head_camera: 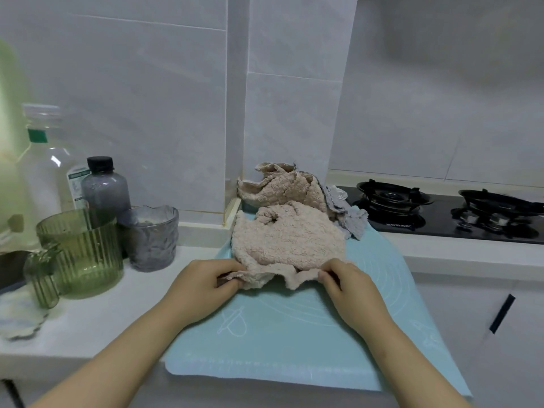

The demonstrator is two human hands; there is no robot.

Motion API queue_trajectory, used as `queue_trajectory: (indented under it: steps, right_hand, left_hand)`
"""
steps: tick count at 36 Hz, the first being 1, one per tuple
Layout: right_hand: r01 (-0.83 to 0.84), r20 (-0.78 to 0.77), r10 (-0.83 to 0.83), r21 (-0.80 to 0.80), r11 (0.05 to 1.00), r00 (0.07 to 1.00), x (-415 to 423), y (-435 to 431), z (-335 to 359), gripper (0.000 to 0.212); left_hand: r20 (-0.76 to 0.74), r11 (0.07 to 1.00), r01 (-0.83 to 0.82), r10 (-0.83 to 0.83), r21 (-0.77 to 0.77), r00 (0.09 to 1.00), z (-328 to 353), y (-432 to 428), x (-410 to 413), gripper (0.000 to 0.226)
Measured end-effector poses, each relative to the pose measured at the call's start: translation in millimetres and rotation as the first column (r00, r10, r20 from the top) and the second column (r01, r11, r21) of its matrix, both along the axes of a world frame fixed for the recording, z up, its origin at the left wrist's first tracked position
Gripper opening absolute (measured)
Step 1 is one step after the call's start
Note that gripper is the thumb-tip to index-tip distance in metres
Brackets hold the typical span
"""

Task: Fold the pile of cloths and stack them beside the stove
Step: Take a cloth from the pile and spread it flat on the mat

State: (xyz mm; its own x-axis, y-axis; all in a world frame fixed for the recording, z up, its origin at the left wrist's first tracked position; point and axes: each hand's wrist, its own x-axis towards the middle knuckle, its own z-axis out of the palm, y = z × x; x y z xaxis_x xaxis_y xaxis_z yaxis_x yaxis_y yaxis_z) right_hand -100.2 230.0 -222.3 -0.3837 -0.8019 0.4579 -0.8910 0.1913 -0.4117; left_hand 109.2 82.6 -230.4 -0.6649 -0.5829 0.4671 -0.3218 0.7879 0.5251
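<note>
Both hands pinching the pink cloth [288, 240] on the blue mat [294, 334].

On my feed the left hand [206, 285] and right hand [350, 287] each pinch a near corner of the pink cloth, which lies rumpled across the mat's middle. At the mat's far edge a second pink cloth [282, 187] and a grey cloth [353, 222] are heaped against the wall, just beside the stove [441, 213].

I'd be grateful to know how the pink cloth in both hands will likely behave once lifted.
Probably floppy: the pink cloth sags and wrinkles between the left hand and right hand. Its fluffy texture suggests it is light and unlikely to slip. It may tug the beige cloth against it.
</note>
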Motion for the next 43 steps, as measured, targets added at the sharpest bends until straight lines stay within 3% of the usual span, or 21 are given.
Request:
queue_trajectory:
  steps: [4, 9, 19, 23, 29, 33, 36, 43]
  right_hand:
    - [0.036, 0.12, -0.026, -0.086, 0.996, 0.992, 0, 5, 2, 0.012]
    - [0.086, 0.065, -0.081, -0.078, 0.993, 0.995, -1, 21, 7, 0.018]
    - [0.04, -0.036, -0.036, 0.146, 0.988, 0.999, -3, 60, 10, 0.027]
    - [0.039, -0.013, -0.038, 0.178, 0.983, 0.999, -2, 70, 16, 0.012]
    - [-0.043, 0.106, 0.017, 0.248, 0.968, 0.994, 5, 81, 25, 0.021]
    - [-0.081, 0.194, 0.035, 0.233, 0.969, 0.98, 10, 93, 25, 0.024]
    - [-0.094, 0.193, 0.047, 0.246, 0.965, 0.98, 15, 102, 25, 0.029]
    - [-0.136, 0.217, 0.08, 0.259, 0.956, 0.973, 23, 119, 26, 0.023]
  left_hand:
    - [-0.057, 1.0, -0.025, 0.025, 0.005, 0.998, 1, -1, 2, 0.041]
    - [-0.059, 1.0, -0.024, 0.023, -0.014, 0.998, 1, 5, 5, 0.033]
    - [-0.023, 0.994, 0.029, -0.031, -0.102, 0.999, 2, 23, 18, 0.04]
    - [-0.02, 0.989, 0.041, -0.044, -0.139, 0.999, 3, 36, 30, 0.041]
    - [-0.063, 0.998, 0.011, -0.014, -0.054, 0.998, 8, 51, 42, 0.042]
    - [-0.032, 0.999, 0.033, -0.033, 0.01, 0.999, 21, 64, 48, 0.015]
    - [-0.004, 0.998, 0.047, -0.046, 0.034, 0.999, 26, 68, 53, 0.033]
    - [0.031, 0.995, 0.049, -0.052, 0.089, 0.998, 44, 80, 64, 0.023]
